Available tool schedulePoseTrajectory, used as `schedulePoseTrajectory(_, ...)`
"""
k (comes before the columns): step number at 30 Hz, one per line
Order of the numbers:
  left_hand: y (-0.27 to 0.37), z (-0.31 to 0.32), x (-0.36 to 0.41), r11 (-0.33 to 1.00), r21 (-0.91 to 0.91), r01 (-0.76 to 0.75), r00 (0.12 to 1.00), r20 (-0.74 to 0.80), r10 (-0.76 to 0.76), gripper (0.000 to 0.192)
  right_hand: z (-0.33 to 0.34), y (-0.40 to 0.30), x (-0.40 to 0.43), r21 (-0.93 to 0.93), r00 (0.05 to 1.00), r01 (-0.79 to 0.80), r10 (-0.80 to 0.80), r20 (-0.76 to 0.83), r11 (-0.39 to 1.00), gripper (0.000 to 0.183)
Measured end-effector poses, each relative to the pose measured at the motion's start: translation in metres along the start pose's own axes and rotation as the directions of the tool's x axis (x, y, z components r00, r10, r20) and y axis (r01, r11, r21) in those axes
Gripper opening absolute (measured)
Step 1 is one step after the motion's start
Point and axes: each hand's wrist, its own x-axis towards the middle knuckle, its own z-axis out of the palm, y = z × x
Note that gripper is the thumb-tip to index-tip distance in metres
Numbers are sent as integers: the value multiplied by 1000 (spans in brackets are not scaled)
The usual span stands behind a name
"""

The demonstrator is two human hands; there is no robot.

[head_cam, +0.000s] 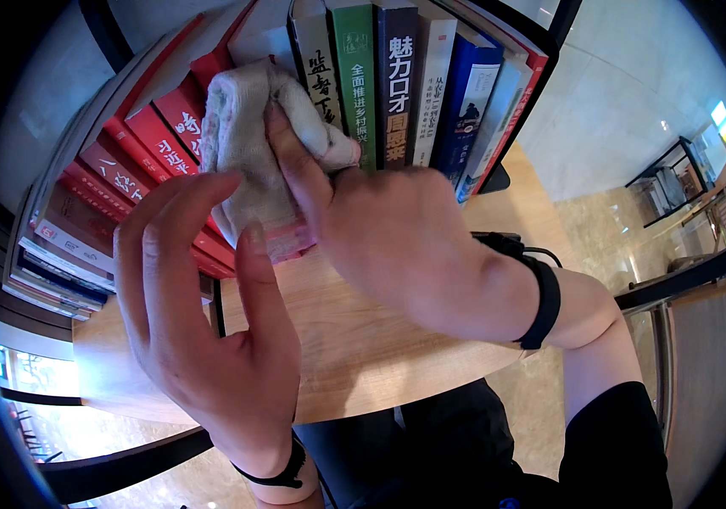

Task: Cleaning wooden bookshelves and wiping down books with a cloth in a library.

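A folded white and pink cloth [245, 153] is gripped in my right hand [395, 235], whose extended finger presses into its fold. The cloth lies against the spines of a row of upright books, over the gap between red books [166, 143] and a pale one with dark writing. My left hand [210, 305] is raised just left of the cloth, its fingers curved and apart. Its fingertips are close to the cloth's lower left part; whether they touch it cannot be told. A dark band circles each wrist.
A wooden shelf board [350, 343] extends below the books. Right of the cloth stand a green book [355, 76], a dark one [396, 83] and a blue one [470, 108]. Black metal frame bars [127, 461] cross both sides. A small rack [671, 181] stands farther right.
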Motion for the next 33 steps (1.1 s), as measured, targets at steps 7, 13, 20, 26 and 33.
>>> schedulePoseTrajectory(7,0,6,2,999,6,-45,999,1,45,28,37,-24,-27,-100,983,-19,37,179,995,77)
schedulePoseTrajectory(13,10,5,1,996,-76,44,999,16,-43,27,50,-19,-52,-102,916,133,-83,392,986,66)
schedulePoseTrajectory(20,0,13,-3,991,-131,-5,991,-130,-13,39,-62,17,-29,-59,991,72,-65,120,996,53)
schedulePoseTrajectory(26,1,11,3,979,-199,-50,995,-94,32,46,-47,38,-16,-98,968,-52,27,-250,994,57)
schedulePoseTrajectory(33,17,16,-3,960,-258,111,991,97,-88,39,-8,4,-61,-217,900,99,5,437,971,59)
